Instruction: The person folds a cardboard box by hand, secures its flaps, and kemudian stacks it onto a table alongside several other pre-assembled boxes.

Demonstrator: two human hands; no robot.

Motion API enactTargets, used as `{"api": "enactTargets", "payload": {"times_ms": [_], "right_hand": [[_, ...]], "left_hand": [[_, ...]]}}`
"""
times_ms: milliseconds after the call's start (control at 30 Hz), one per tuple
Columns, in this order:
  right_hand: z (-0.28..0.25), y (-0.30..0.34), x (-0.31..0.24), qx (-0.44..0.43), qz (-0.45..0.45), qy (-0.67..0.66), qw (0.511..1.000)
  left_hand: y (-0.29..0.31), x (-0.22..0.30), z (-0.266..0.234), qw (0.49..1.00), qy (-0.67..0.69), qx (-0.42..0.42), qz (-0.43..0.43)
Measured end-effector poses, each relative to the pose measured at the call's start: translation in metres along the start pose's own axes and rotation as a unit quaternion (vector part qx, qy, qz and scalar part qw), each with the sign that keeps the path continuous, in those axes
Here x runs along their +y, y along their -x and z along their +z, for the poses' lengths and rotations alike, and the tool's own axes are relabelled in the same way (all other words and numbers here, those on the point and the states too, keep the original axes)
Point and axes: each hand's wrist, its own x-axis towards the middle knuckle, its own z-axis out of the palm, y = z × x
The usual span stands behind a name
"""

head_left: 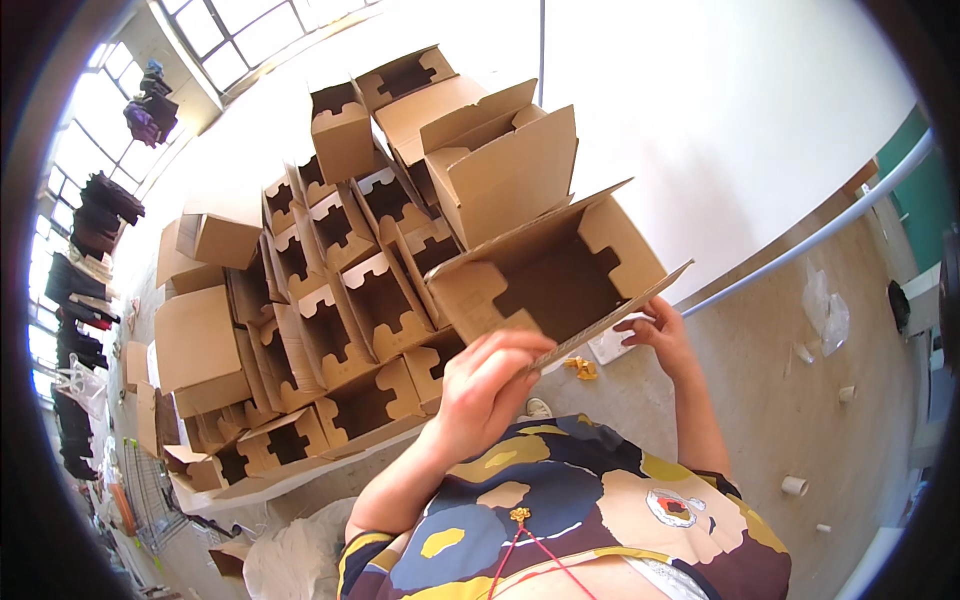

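Left hand (490,385): fingers closed on near flap (620,312) of open carton (562,285); right hand (660,335): fingers half-curled at flap's right end, grip unclear; carton at worktop (740,130) edge, beside other cartons (515,185).

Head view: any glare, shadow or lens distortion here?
Head view: the windows glare nearly white; the white tabletop carries a faint shadow; the nearest box is dark inside; the pale pipe looks bowed toward the black rim.

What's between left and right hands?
Head view: a cardboard flap stretches from the left hand toward the right hand; below its edge, a yellow scrap and white item show.
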Motion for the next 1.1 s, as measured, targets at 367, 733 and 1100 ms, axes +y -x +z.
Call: {"api": "enactTargets", "payload": {"times_ms": [367,733,1100], "right_hand": [[-0.041,-0.093,0.005,0.046,0.003,0.047,0.998],[-0.032,-0.099,0.027,0.059,-0.015,0.05,0.997],[-0.031,-0.084,0.038,0.144,-0.038,0.072,0.986]], "left_hand": [[-0.052,-0.07,0.047,0.989,-0.082,0.091,-0.078],[-0.008,-0.071,0.012,0.968,-0.153,0.179,-0.081],[0.134,-0.1,-0.248,0.711,-0.316,0.595,-0.204]]}}
